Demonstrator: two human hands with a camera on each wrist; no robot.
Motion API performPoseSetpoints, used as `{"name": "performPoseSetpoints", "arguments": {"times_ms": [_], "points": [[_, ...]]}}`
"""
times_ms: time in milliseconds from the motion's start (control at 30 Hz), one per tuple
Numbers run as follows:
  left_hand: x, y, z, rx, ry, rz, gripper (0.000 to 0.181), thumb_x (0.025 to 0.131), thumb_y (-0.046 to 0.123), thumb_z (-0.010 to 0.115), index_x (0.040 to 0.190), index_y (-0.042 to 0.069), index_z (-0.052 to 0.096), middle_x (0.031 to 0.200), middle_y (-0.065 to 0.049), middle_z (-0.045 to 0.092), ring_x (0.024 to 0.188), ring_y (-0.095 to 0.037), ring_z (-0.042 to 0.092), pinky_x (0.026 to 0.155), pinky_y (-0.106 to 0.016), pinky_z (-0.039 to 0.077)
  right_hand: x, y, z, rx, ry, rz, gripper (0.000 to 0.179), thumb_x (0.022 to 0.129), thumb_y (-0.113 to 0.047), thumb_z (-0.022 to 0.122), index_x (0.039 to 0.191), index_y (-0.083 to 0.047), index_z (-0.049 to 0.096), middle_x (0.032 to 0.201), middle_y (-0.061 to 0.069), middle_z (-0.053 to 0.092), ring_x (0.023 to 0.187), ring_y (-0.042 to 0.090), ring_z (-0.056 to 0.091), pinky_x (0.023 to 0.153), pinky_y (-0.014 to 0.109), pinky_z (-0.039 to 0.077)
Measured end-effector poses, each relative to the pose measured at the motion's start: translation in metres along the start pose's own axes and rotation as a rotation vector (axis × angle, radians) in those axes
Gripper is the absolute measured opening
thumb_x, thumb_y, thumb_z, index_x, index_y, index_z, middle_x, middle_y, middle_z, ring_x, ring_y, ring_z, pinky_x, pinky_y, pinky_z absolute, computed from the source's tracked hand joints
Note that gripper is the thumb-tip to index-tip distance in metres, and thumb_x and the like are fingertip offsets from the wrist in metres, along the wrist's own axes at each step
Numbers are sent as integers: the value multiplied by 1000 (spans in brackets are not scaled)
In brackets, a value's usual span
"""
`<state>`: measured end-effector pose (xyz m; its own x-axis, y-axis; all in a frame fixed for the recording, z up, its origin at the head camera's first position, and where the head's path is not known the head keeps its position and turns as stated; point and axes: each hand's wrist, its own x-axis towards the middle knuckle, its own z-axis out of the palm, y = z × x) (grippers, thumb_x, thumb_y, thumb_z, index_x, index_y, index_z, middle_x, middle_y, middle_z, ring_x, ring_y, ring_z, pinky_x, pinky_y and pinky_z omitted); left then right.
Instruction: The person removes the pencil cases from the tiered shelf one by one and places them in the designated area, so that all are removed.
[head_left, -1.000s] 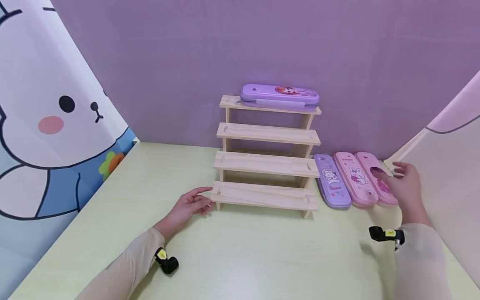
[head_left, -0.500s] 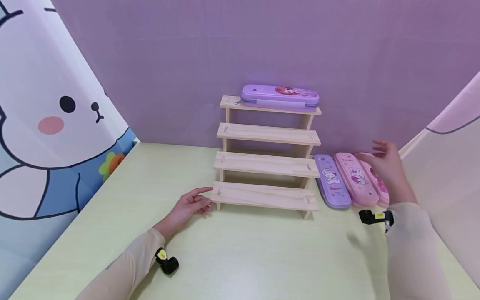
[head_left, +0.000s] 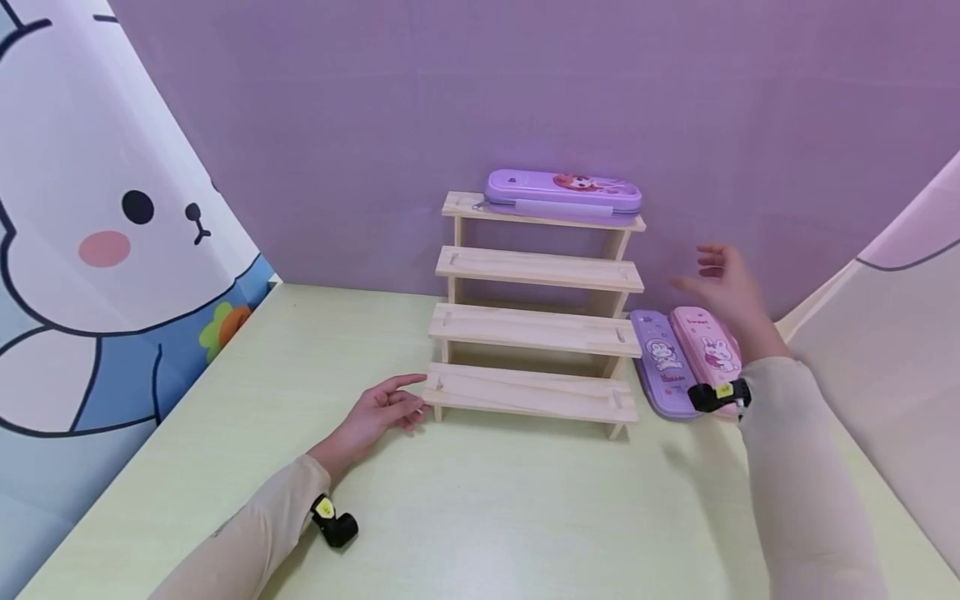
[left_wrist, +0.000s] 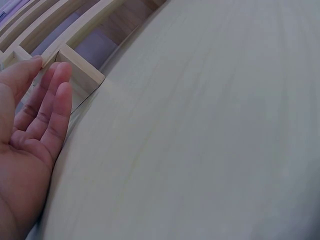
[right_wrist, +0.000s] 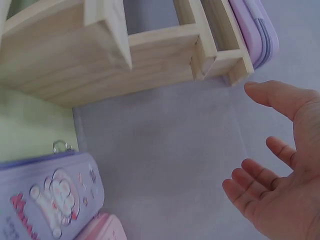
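A four-step wooden display stand [head_left: 534, 325] stands on the table. A purple pencil case [head_left: 562, 196] with a girl printed on it lies on its top step. My left hand [head_left: 375, 412] holds the left end of the lowest step, thumb near the front corner and index finger toward the back. In the left wrist view, the thumb [left_wrist: 25, 75] meets the step's edge. Right of the stand, a lilac pencil case [head_left: 667, 367] and a pink bunny pencil case [head_left: 705, 342] lie side by side. Over them hovers my right hand [head_left: 727, 287], fingers apart, holding nothing.
A purple cloth wall [head_left: 337, 167] rises close behind the stand. White side panels, one with a cartoon animal [head_left: 142, 242], flank the pale table [head_left: 480, 508]. My right forearm [head_left: 802, 467] hides the second pink pencil case.
My right hand has moved left and away from me, from beside the far-right pink case to above the lilac and pink cases. My left hand and the stand stay put.
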<state>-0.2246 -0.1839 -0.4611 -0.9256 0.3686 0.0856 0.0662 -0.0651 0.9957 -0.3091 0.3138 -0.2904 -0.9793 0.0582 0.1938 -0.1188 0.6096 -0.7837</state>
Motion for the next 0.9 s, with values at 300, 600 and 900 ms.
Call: {"name": "performPoseSetpoints", "arguments": {"times_ms": [300, 600, 900], "points": [[1, 0, 0, 2, -1, 4, 49, 100, -2, 54, 144, -11, 38, 95, 1, 75, 83, -11, 69, 69, -26, 57, 17, -23, 10, 43, 4, -62, 81, 90, -27, 73, 151, -1, 26, 148, 27, 35, 137, 43, 33, 110, 59, 32], [0, 0, 0, 2, 4, 1, 49, 99, -2, 55, 145, -11, 38, 95, 2, 75, 82, -11, 69, 69, -25, 57, 29, -49, 27, 86, 47, -105, 82, 88, -29, 77, 150, -4, 29, 146, 23, 38, 135, 39, 37, 111, 53, 33], [0, 0, 0, -2, 0, -1, 50, 100, -1, 56, 145, -11, 37, 95, 2, 74, 82, -11, 69, 69, -25, 57, 42, -72, 46, 176, 160, -162, 78, 86, -24, 79, 147, -2, 35, 141, 19, 40, 129, 30, 39, 111, 41, 35]]}}
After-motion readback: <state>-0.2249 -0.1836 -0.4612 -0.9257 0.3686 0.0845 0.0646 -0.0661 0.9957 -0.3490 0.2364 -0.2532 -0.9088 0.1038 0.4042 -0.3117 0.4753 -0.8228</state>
